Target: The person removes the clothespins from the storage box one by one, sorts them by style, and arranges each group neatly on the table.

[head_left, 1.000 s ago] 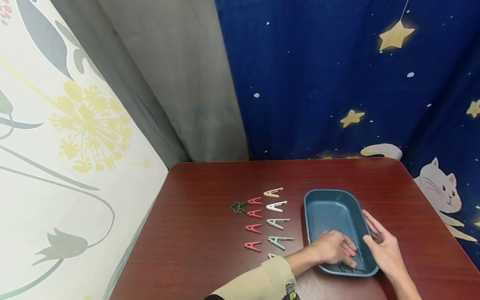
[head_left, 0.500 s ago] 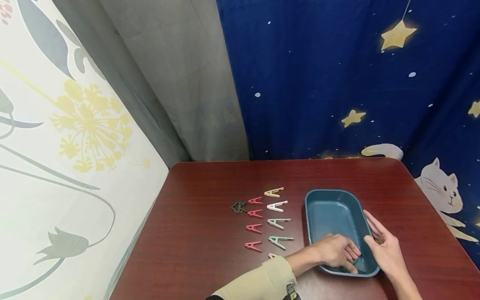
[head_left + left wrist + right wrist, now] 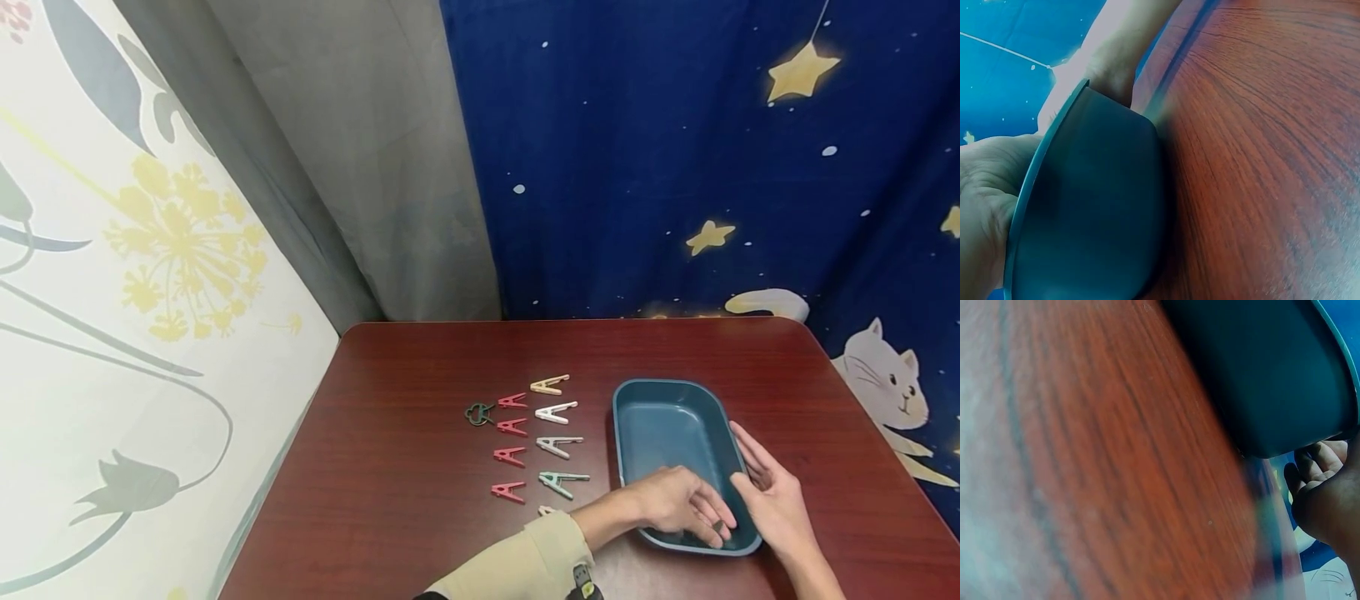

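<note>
A blue rectangular tray [image 3: 671,417] stands on the right part of the table. My left hand [image 3: 682,504] reaches over its near left rim, fingers bent down inside. A small dark green piece [image 3: 717,527] shows between the thumb and fingers; most of it is hidden, so its kind is unclear. My right hand [image 3: 772,504] grips the tray's right side, thumb near the rim and fingers along the outer wall. In the left wrist view, the tray's outer wall [image 3: 1091,200] hides the left fingertips. The right wrist view shows curled right fingers [image 3: 1316,464] beside the tray.
Left of the tray, several red clothespins [image 3: 510,456] form a column. Beside them lie a yellow clothespin [image 3: 550,385], white ones [image 3: 556,412], a mint one [image 3: 562,482] and one partly hidden by the sleeve [image 3: 525,554]. A dark green looped clip [image 3: 478,414] lies farthest left.
Inside the tray, my left hand has shifted slightly right and its fingers have drawn together, with the small green piece now between them. My right hand keeps its place on the tray.
</note>
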`<action>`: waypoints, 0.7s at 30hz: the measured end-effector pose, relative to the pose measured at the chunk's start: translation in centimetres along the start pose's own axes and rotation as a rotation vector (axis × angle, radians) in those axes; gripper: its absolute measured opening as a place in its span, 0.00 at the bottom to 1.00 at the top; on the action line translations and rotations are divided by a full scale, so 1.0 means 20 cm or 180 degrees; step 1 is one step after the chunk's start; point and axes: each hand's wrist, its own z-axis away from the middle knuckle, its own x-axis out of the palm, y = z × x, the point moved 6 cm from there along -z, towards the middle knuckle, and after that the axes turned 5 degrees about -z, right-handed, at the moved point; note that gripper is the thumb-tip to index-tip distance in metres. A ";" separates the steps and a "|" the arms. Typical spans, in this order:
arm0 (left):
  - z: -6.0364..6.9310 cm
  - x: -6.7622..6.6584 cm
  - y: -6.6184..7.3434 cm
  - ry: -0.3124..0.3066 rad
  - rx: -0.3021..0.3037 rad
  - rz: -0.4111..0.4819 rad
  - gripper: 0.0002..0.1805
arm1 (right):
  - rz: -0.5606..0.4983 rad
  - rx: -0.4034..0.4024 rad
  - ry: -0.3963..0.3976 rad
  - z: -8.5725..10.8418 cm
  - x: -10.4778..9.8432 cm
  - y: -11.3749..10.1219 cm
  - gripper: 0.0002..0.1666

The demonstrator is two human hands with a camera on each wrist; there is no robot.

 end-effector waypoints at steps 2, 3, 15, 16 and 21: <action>0.00 0.00 0.00 -0.0037 0.0010 0.0219 0.12 | 0.0007 0.0017 0.0004 0.00 0.00 0.00 0.39; 0.00 0.00 0.00 -0.0042 0.0001 0.0234 0.11 | 0.0007 0.0022 0.0007 0.00 0.00 0.01 0.39; 0.01 -0.05 0.02 0.0303 0.0152 -0.0602 0.11 | -0.0066 0.0034 -0.0026 0.00 0.01 0.01 0.40; 0.00 -0.05 0.02 0.0346 0.0194 -0.0710 0.11 | -0.0075 0.0017 -0.0029 0.00 0.01 0.00 0.40; 0.02 -0.06 0.03 0.0472 0.0305 -0.0531 0.11 | -0.0117 -0.0085 -0.0023 0.00 0.00 -0.01 0.41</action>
